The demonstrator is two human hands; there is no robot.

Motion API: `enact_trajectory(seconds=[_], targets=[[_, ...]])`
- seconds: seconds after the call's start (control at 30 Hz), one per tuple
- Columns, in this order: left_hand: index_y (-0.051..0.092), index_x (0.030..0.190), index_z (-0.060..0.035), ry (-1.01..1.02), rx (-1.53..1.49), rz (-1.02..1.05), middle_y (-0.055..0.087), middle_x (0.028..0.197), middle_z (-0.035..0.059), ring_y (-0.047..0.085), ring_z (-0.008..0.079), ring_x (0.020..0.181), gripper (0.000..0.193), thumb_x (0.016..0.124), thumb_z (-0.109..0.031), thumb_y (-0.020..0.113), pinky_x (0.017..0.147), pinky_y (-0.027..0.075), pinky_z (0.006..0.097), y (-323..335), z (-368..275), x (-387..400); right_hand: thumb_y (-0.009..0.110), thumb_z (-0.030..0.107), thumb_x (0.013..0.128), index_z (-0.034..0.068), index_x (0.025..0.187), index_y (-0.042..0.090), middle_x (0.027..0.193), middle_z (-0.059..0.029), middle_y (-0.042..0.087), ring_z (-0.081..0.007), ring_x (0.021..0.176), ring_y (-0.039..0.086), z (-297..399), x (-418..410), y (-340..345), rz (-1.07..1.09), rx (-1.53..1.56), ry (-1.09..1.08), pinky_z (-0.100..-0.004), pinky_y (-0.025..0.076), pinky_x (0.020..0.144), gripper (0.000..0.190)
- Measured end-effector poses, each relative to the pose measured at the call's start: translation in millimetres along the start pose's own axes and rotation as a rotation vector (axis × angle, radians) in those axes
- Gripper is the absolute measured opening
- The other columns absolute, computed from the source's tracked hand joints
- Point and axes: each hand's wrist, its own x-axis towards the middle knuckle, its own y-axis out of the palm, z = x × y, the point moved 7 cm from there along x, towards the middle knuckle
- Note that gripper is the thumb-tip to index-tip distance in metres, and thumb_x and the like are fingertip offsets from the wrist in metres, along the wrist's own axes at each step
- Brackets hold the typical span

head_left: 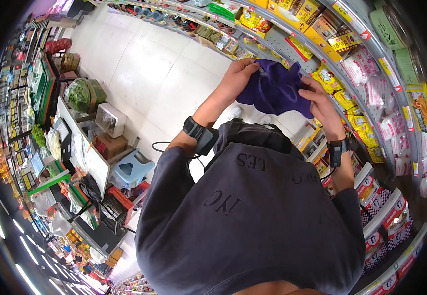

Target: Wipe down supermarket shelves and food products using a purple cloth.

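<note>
A dark purple cloth (276,92) hangs spread between my two hands, with loose folds across its middle. My left hand (238,78) pinches its left edge between thumb and fingers. At the opposite edge my right hand (318,96) grips the cloth, thumb on top. The cloth is in front of my body, above the tiled floor and close to the shelf. Each forearm wears a dark strapped device, one on the left wrist (200,135) and one on the right wrist (335,152).
Curving shelves (350,86) with yellow packets (361,125) and pink-white bags (379,90) stand close on my right. To the left is a counter (84,147) with bagged vegetables (77,95), a blue plastic stool (134,166) and a black basket (112,215). Pale floor tiles (154,62) stretch ahead.
</note>
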Motion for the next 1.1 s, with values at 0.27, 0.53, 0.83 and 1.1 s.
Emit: enact_trajectory(seconds=[0.27, 0.53, 0.83, 1.1], targets=[[0.045, 0.125, -0.0005, 0.189, 0.169, -0.01, 0.064, 0.089, 0.0069, 0.06, 0.0102, 0.077, 0.049, 0.09, -0.024, 0.07, 0.065, 0.048, 0.0239, 25, 3, -8, 0.061, 0.009, 0.09, -0.004, 0.12, 0.06, 0.106, -0.0077, 0.068, -0.0126, 0.093, 0.064, 41, 1, 39, 0.153, 0.027, -0.045, -0.0255, 0.05, 0.086, 0.033], [0.064, 0.109, 0.0037, 0.444, 0.498, 0.002, 0.067, 0.096, 0.0099, 0.062, 0.0117, 0.083, 0.032, 0.086, -0.016, 0.073, 0.072, 0.051, 0.0269, 46, -27, -24, 0.058, 0.016, 0.096, -0.002, 0.113, 0.063, 0.102, -0.0049, 0.069, -0.0086, 0.091, 0.064, 44, 7, 43, 0.135, 0.01, -0.1, -0.0224, 0.05, 0.081, 0.025], [0.066, 0.101, 0.0017, 0.376, 0.175, -0.162, 0.068, 0.089, 0.0033, 0.062, 0.0087, 0.077, 0.019, 0.094, -0.015, 0.062, 0.071, 0.054, 0.0252, -19, -42, -15, 0.057, 0.017, 0.098, -0.003, 0.109, 0.067, 0.107, -0.0056, 0.069, -0.0101, 0.092, 0.064, 38, 8, -27, -0.226, 0.011, -0.22, -0.0223, 0.047, 0.084, 0.026], [0.062, 0.102, 0.0027, 0.451, 0.336, -0.113, 0.067, 0.09, 0.0052, 0.064, 0.0113, 0.079, 0.015, 0.096, -0.01, 0.058, 0.072, 0.057, 0.0274, -20, -77, -20, 0.06, 0.02, 0.097, -0.001, 0.102, 0.069, 0.101, -0.0026, 0.069, -0.0102, 0.087, 0.062, 27, -4, -55, -0.437, -0.667, -0.628, -0.0237, 0.047, 0.081, 0.024]])
